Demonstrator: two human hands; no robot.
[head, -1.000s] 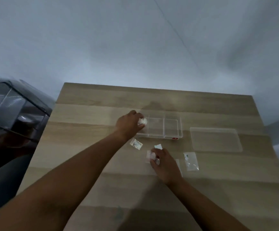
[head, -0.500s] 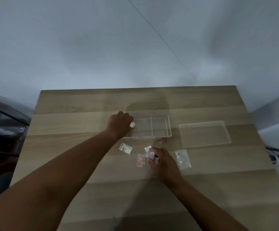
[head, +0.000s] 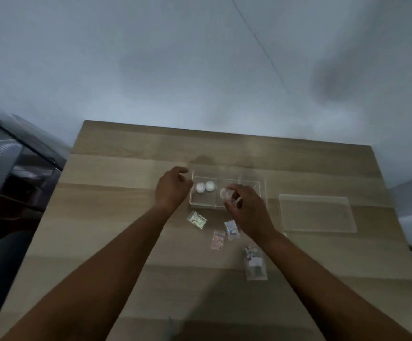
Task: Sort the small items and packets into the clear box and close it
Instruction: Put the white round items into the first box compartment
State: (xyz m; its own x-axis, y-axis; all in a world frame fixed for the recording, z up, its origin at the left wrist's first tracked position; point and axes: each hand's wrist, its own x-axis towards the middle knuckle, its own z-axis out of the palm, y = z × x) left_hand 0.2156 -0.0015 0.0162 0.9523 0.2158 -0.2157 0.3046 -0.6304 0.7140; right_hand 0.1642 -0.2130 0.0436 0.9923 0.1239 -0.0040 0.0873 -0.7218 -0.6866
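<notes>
Clear box (head: 261,183) lies lengthwise left-to-right, apparently open side up.

Both bare forearms reach forward, converging. The left hand (head: 171,190) hovers with its fingers loosely curled and nothing in it. The right hand (head: 248,210) pinches a small clear round pot (head: 227,193) at its fingertips.

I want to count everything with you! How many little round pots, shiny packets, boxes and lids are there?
Little round pots: 3, two in the box's left compartment and one held in the right hand
Packets: 4 on the table
Clear box: 1
Lid: 1
Total: 9
</notes>
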